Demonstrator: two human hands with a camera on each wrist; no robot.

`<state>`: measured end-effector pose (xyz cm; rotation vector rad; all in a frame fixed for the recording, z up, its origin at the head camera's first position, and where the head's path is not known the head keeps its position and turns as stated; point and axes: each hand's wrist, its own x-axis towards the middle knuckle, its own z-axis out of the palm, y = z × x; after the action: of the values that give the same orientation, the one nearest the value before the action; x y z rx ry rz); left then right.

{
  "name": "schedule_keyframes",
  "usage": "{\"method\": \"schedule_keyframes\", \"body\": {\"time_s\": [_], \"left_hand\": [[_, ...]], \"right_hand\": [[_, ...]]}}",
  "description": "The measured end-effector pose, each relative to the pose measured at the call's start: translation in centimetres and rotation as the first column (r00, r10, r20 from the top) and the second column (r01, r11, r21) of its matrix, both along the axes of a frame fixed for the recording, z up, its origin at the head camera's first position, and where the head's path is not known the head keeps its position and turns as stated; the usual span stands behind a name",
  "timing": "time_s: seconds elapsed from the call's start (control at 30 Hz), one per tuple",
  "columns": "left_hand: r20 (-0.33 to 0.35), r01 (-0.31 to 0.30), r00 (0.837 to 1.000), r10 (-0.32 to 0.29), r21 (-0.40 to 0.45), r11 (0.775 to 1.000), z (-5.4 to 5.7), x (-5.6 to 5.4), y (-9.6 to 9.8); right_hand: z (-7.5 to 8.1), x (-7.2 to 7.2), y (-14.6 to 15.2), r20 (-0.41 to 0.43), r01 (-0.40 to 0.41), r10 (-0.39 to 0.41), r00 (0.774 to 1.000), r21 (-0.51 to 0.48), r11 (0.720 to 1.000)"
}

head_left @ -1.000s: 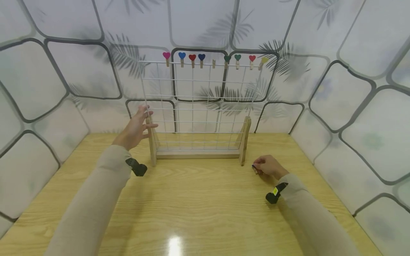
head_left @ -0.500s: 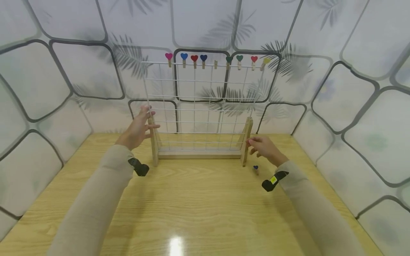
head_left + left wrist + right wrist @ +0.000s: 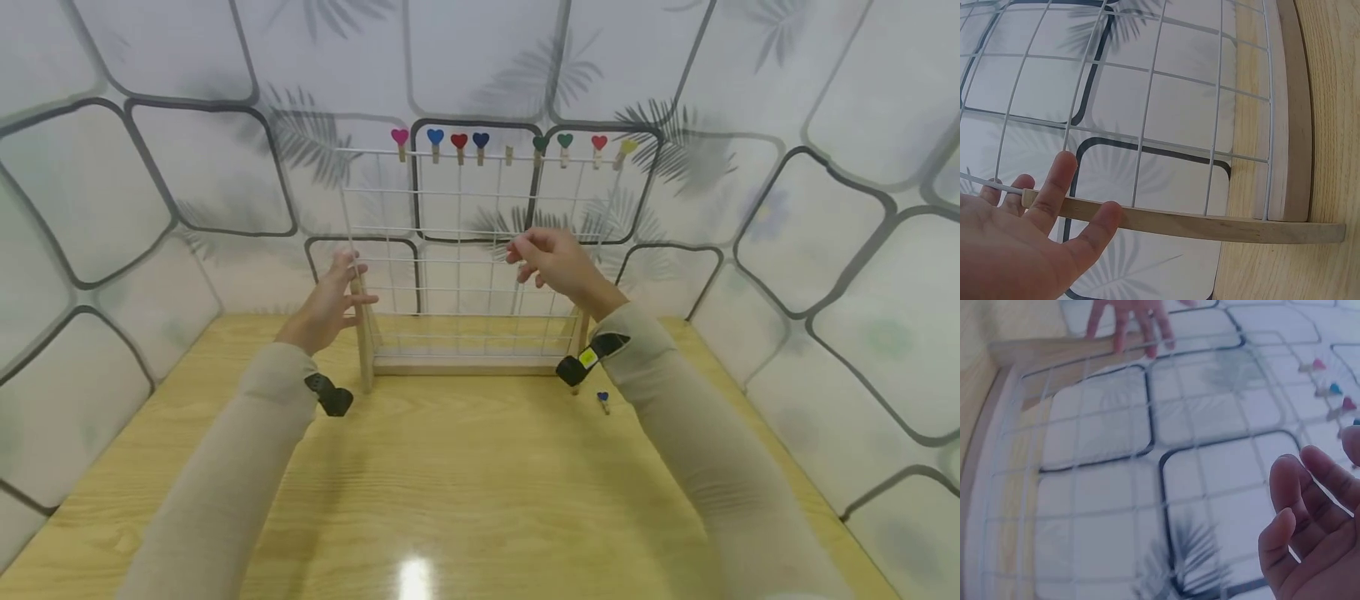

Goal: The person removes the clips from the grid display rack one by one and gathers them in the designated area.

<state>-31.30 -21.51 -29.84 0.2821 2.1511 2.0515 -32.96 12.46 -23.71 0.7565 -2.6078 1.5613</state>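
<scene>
Across the middle of the head view, the wire rack (image 3: 459, 261) stands on the table (image 3: 465, 483), heart-topped clips (image 3: 459, 142) along its top. At left, the left hand (image 3: 322, 304) is at the wooden leg (image 3: 364, 350), fingers spread apart. Right of centre, the right hand (image 3: 555, 260) hangs before the rack, fingers loosely bent, nothing visible between them. Lower right, a loose blue-heart clip (image 3: 603, 403) lies on the table. The rack looks light and stiff, its thin wires likely slippery; the wooden leg should give a steadier hold. The loose clip looks feather-light and springy, best pinched by its tail.
</scene>
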Motion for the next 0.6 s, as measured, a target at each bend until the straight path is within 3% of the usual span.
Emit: {"method": "schedule_keyframes", "body": {"time_s": [0.3,0.6], "left_hand": [[-0.024,0.008,1.0,-0.009,-0.034,0.999,-0.2,-0.1,-0.1],[-0.022,-0.005,1.0,0.005,-0.003,1.0,-0.5,-0.2,-0.3]], "right_hand": [[4.9,-1.0,-5.0,-0.069,-0.083,0.079,0.995,-0.068,0.994],[9.3,-1.7,-9.1,-0.06,-0.103,0.095,0.994,-0.148,0.984]]}}
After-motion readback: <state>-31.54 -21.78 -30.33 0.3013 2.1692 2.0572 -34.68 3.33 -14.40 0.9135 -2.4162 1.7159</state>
